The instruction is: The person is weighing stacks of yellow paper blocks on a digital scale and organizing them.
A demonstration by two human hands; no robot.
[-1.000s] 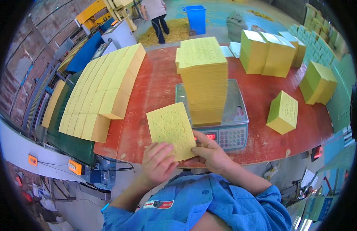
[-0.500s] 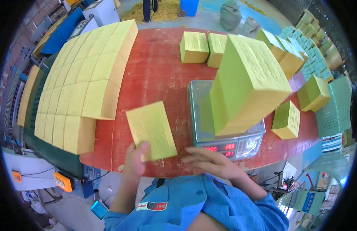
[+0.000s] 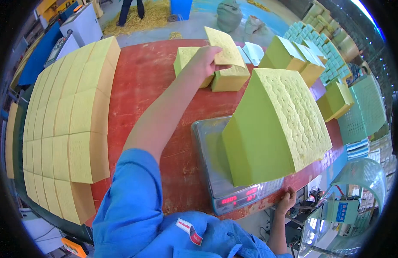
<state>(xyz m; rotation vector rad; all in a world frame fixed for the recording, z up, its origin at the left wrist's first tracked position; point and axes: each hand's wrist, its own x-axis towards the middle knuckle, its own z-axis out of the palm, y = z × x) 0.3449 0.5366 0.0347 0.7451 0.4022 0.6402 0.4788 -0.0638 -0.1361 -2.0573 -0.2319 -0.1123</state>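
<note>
Filling the left side, close rows of yellow paper stacks stand beside bare red bench. Toward the far edge, a small left stack sits partly behind the left hand, whose grip is closed, thumb above and fingers beneath, on a thin yellow paper piece (one sheet or a few, I cannot tell). That piece is tilted over a small right stack; whether they touch is unclear. Nearer, a digital scale with lit red figures carries a large embossed stack. The right hand is at the bench's near edge, its grip loosely curled; whether it holds anything cannot be told. Farther right stands another yellow stack, near a green perforated panel.
</note>
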